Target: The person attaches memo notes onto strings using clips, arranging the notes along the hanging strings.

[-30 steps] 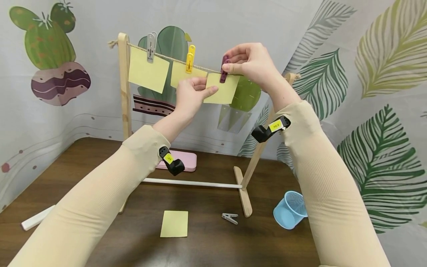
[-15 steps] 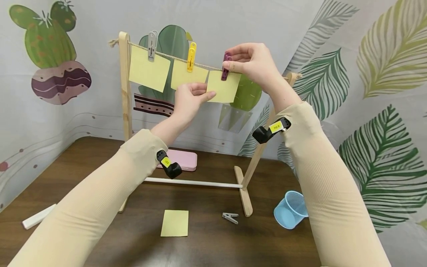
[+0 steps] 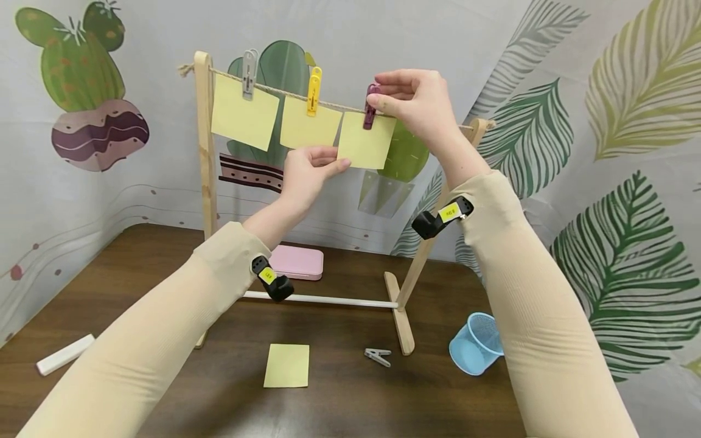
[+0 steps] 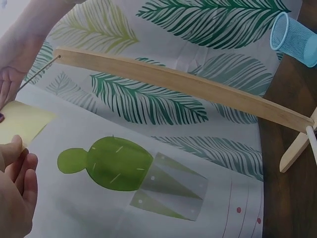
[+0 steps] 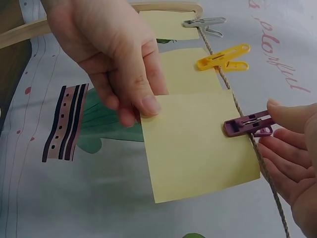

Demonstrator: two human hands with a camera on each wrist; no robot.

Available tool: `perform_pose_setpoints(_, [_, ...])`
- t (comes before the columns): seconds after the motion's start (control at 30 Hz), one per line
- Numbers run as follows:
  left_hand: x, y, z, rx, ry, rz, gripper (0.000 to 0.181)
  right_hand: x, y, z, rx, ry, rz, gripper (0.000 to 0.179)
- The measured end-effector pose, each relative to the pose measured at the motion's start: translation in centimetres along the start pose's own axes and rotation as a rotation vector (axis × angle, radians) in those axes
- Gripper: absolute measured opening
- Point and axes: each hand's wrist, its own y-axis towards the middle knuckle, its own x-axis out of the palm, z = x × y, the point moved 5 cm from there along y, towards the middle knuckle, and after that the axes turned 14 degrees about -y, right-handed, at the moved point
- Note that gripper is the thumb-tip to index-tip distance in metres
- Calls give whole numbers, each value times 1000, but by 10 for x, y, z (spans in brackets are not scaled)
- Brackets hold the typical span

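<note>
A yellow sticky note (image 3: 364, 147) hangs on the twine (image 5: 228, 82), clipped at its top edge by a purple clothespin (image 5: 242, 125). My right hand (image 3: 420, 102) pinches the handle end of that clothespin between thumb and fingers. At the note's lower left corner, my left hand (image 3: 305, 175) holds the paper, thumb (image 5: 150, 105) in front and fingers behind. Farther left along the twine, a yellow clothespin (image 3: 314, 92) and a grey clothespin (image 3: 249, 76) each hold another yellow note (image 3: 243, 115).
The twine runs between two wooden posts (image 3: 205, 140). On the table lie one loose yellow note (image 3: 286, 366), a grey clothespin (image 3: 378, 357), a pink case (image 3: 298, 263) and a white bar-shaped object (image 3: 66, 354). A blue mesh cup (image 3: 475, 345) stands at the right.
My left hand has slid down and slightly left along the note's edge to its lower corner. The purple clothespin and note have risen a little, with my right hand staying on the clothespin.
</note>
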Motion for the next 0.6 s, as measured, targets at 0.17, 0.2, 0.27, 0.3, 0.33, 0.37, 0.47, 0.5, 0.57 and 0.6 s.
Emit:
perform_pose_setpoints(0.17, [0, -5, -1, -11, -11, -6, 34, -1, 0, 2, 0, -7, 39, 45])
perform_pose_setpoints(0.2, [0, -6, -1, -14, -13, -6, 34, -1, -1, 3, -1, 0, 45, 45])
perform_pose_setpoints(0.27, [-1, -7, -2, -21, -19, -6, 35, -1, -2, 5, -6, 23, 60, 45])
perform_pose_setpoints(0.3, [-2, -8, -3, -24, -20, -6, 35, -1, -2, 6, -13, 35, 71, 45])
perform_pose_setpoints(0.33, [-3, -9, -4, -25, -22, -7, 35, -1, -3, 7, -20, 47, 85, 44])
perform_pose_setpoints(0.37, [-4, -10, -4, -27, -25, -8, 34, -1, -5, 8, -27, 61, 101, 44])
perform_pose_setpoints(0.47, [-7, -12, -7, -26, -41, -16, 33, -1, -8, 12, -66, 110, 168, 40])
perform_pose_setpoints(0.5, [-8, -13, -8, -22, -42, -18, 32, -1, -10, 14, -78, 132, 193, 39])
perform_pose_setpoints(0.57, [-11, -14, -11, -19, -49, -22, 31, -1, -14, 17, -100, 185, 246, 36])
perform_pose_setpoints(0.6, [-12, -15, -12, -17, -51, -25, 31, 0, -16, 18, -111, 210, 273, 34])
